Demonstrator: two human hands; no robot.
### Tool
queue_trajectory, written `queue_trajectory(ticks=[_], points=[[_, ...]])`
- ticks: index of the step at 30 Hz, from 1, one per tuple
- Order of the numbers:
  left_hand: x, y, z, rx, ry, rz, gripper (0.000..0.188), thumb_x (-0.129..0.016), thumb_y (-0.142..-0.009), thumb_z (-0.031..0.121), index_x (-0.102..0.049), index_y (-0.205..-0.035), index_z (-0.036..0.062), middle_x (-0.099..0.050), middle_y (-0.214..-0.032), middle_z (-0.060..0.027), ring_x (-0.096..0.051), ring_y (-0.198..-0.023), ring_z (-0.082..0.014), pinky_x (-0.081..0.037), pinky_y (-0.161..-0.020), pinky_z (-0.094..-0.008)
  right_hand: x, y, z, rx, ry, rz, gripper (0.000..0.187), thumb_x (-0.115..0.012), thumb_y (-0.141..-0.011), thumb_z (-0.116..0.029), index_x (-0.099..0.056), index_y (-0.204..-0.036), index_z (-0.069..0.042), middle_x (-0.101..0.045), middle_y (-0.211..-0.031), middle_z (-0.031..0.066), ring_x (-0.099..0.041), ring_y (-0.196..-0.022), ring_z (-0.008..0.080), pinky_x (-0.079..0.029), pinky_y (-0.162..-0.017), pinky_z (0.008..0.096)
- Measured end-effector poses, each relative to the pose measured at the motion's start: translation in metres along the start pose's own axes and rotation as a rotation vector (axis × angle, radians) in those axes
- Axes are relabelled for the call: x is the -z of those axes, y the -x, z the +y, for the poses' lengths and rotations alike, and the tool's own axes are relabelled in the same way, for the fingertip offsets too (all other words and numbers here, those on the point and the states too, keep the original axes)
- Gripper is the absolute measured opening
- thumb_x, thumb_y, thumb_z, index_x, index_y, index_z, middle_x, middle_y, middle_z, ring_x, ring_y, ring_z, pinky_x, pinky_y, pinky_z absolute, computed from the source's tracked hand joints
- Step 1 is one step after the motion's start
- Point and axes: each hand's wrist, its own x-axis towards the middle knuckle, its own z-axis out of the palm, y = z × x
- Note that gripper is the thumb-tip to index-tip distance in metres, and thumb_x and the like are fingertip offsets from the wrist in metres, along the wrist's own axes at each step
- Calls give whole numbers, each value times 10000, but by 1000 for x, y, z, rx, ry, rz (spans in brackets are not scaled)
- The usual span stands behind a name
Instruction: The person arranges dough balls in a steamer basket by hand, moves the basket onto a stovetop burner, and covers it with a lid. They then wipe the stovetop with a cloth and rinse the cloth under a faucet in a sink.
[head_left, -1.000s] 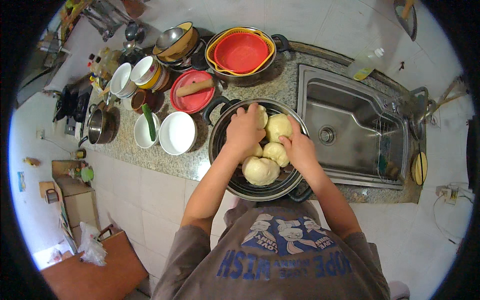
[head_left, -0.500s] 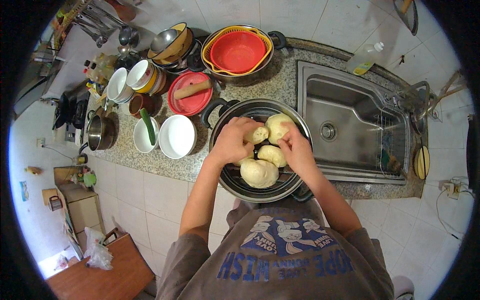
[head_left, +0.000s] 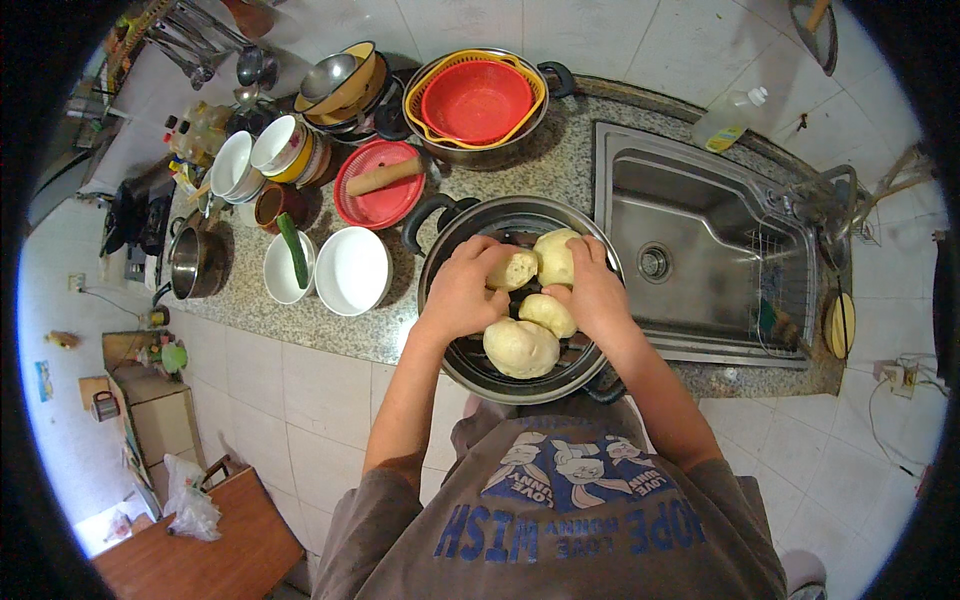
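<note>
A wide dark steamer pot (head_left: 460,365) stands on the counter's front edge, holding several pale, rounded steamed buns. My left hand (head_left: 463,292) is curled around a bun (head_left: 516,268) whose spotted, rough face points to the right. On the far right bun (head_left: 553,256), my right hand (head_left: 598,300) has its fingers bent over the right side, with the thumb lower down. A smaller bun (head_left: 547,313) lies between the hands, and a larger smooth one (head_left: 521,348) rests nearest me. My palms and fingers cover parts of the held buns.
Right of the pot is a steel sink (head_left: 690,240). To the left are a white bowl (head_left: 354,271), a cucumber (head_left: 293,250) on another bowl, and a red basket (head_left: 380,208) with a rolling pin (head_left: 385,176). A second pot (head_left: 470,155) with red and yellow baskets stands behind.
My right hand has shifted from a fingertip pinch on the bun's near side to a wider hold along its right side. My left hand has barely moved.
</note>
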Motion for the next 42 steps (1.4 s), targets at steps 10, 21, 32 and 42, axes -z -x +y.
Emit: queue_trajectory(ticks=[10, 21, 32, 42], points=[[-15, 1, -8, 183, -42, 195, 263, -549, -806, 259, -585, -906, 18, -552, -888, -122, -551, -816, -296, -448, -698, -364, 7, -4, 2, 36, 172, 46, 547, -679, -678, -376, -491, -1033, -4, -459, -1063, 172, -565, -819, 347, -466, -692, 413], [-22, -12, -11, 163, 26, 269, 205, -530, -826, 208, -588, -871, 17, -554, -829, -139, -551, -783, -313, -440, -677, -379, 11, 2, 20, 81, 239, 72, 299, -553, -801, -246, -559, -1001, -23, -538, -908, 155, -572, -767, 342, -463, -687, 411], [-7, -13, -24, 169, 137, -32, 323, -638, -736, 241, -566, -993, 58, -517, -943, -124, -550, -843, -296, -445, -737, -358, 10, 12, 18, 61, 100, 71, 309, -538, -806, -191, -530, -1067, -26, -507, -1072, 153, -562, -831, 352, -456, -735, 402], [-4, -6, -34, 44, 155, -2, 271, -637, -723, 269, -612, -824, 18, -563, -810, -133, -559, -733, -255, -441, -653, -316, -2, 11, 22, 102, -42, 156, 334, -513, -823, -173, -478, -1119, -24, -495, -1058, 209, -543, -861, 367, -444, -751, 420]])
